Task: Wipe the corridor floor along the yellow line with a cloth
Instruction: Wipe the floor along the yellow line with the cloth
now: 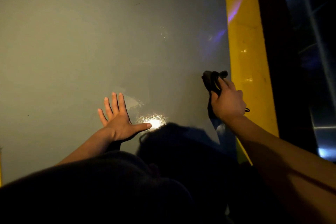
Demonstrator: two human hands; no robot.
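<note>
Right hand (228,102) grip closed around dark cloth (211,80), bunched on the grey floor (72,42) just beside the yellow line (245,42). Left hand (118,116) open, fingers spread, palm flat on floor, well apart from cloth. Bright glare spot (154,122) at left thumb tip.

A dim indoor corridor, likely in an industrial or public building: a smooth, glossy grey painted floor (91,42) reflects a bright lamp spot, a broad yellow painted line (245,42) borders it, and dark glassy panelling (309,60) runs alongside.
</note>
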